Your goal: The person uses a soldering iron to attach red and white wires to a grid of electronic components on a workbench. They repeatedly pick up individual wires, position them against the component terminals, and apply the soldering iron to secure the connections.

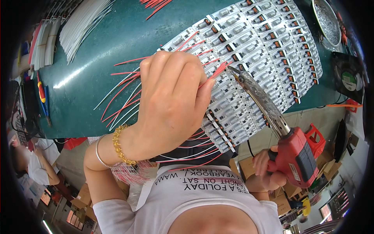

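My left hand (169, 103) is closed over the near left part of a large panel of white circuit boards (249, 46). It pinches a small bundle of red wires (220, 70) between thumb and fingers, their ends pointing right. My right hand (269, 169) grips a red soldering gun (294, 160) by its handle, partly hidden behind the body. The gun's dark metal tip (233, 71) reaches over the boards, close to the wire ends; whether it touches them I cannot tell. Loose red and white wires (126, 84) stick out left from under my left hand.
The panel lies on a green table (93, 97). White wire bundles (82, 29) lie at the far left, near a red-and-yellow screwdriver (41, 91). A round metal dish (327, 23) and a black fan (346, 76) stand at the right. Another person (39, 163) sits at lower left.
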`<state>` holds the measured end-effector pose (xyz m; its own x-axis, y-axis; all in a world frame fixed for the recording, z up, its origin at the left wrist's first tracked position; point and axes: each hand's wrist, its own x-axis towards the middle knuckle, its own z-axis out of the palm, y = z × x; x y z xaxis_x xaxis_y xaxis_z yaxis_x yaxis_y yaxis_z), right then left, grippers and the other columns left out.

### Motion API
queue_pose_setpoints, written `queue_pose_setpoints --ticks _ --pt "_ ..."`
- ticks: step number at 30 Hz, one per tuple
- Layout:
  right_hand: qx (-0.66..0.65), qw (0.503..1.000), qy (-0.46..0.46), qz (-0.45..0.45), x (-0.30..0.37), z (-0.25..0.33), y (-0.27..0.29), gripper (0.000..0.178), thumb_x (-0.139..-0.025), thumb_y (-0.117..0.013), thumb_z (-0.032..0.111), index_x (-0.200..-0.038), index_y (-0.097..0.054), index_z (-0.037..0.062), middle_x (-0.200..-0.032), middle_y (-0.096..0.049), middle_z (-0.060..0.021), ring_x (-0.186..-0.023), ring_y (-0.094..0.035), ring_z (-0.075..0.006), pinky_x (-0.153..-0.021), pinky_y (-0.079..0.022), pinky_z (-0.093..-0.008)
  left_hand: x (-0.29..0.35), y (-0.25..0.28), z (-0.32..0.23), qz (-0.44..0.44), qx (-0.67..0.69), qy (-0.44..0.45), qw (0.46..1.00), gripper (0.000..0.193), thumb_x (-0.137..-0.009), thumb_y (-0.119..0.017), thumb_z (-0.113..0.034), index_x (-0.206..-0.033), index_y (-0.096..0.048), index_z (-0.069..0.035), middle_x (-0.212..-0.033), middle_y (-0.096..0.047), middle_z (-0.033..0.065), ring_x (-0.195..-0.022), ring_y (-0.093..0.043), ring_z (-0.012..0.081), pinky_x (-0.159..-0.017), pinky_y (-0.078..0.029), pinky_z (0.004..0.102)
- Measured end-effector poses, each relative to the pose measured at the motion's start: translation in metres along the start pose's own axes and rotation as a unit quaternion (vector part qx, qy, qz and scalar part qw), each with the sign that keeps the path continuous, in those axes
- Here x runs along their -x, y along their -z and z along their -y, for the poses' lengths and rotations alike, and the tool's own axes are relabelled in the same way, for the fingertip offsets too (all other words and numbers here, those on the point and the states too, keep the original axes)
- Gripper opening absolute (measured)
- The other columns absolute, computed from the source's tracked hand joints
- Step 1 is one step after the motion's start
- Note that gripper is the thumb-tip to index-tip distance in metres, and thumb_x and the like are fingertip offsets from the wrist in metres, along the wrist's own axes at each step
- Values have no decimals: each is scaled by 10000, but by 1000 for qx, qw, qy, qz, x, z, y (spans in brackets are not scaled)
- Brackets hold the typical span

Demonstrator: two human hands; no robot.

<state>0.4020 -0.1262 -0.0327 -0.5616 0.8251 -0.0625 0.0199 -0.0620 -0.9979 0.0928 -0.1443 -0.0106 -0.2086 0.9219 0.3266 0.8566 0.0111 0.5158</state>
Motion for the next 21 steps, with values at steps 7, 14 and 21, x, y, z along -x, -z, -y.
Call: queue_pose_setpoints --ticks 7,14,21 --pt "70 995 -43 -54 -3 16 -17 893 -747 -555 719 -1184 -401 -44 -474 -436 12 -390 -420 -118 -429 -373 -252 -1 -1 0 0 6 -8 1000 187 -718 -698 17 -796 -545 -58 -860 -579 71 -793 -507 239 -723 -345 343" --pt "-70 995 -33 -65 -13 22 -24 912 -743 -555 716 -1215 -390 -47 -470 -433 21 -372 -426 -114 -424 -393 -257 -3 6 0 -61 -3 -44 997 136 -747 -690 15 -823 -591 -39 -744 -597 41 -666 -541 196 -726 -370 329" --pt "-77 996 -25 -39 -9 25 -21 925 -759 -542 704 -1249 -374 -63 -474 -441 26 -366 -427 -107 -420 -392 -252 3 9 -20 -7 67 56 996 105 -745 -694 10 -744 -615 -60 -660 -556 4 -588 -500 178 -728 -341 292"
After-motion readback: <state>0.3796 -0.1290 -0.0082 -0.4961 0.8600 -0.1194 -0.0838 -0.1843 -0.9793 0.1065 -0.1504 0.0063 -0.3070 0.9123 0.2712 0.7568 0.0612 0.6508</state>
